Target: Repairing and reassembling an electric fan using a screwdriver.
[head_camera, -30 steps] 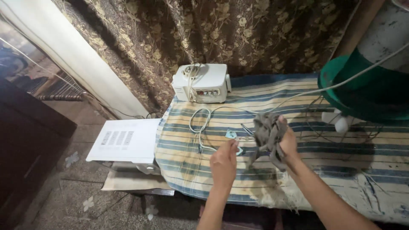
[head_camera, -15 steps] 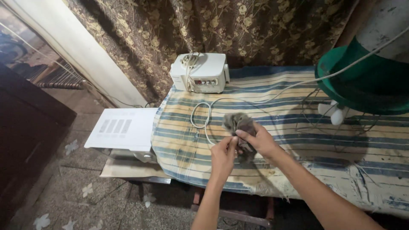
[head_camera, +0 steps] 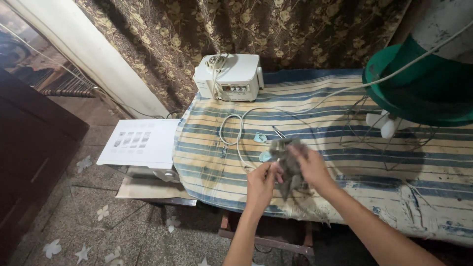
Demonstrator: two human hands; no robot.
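Both hands low centre, over near edge of striped cloth (head_camera: 345, 98) covering table. Left hand (head_camera: 259, 181) pinched shut on something small & thin, prob. a bit of wire or a small tool; too small to tell which. Right hand (head_camera: 309, 166) clamped on dark grey rag (head_camera: 287, 160), rag bunched up, lower end hanging down past table edge. Hands close together, fingertips nearly meeting at rag. Judging by pose: wiping/cleaning the small part w/ rag. To do it well: keep left pinch firm near the end, wrap rag fully round the part w/ right, pull along it in one direction, work over cloth so a dropped bit lands there, not on floor. Just beyond hands: two small pale blue-green pieces (head_camera: 260, 138) on cloth, thin metal tool (head_camera: 279, 132) beside them, white cable (head_camera: 235, 133) looping past. Left, lower down: white vented appliance (head_camera: 140, 145) on a board. Right: wire fan guard (head_camera: 389, 143) lying on cloth, green fan base (head_camera: 419, 88) above it. Far: white box-shaped device (head_camera: 231, 76) w/ dial at back of table, floral curtain (head_camera: 246, 29) behind.
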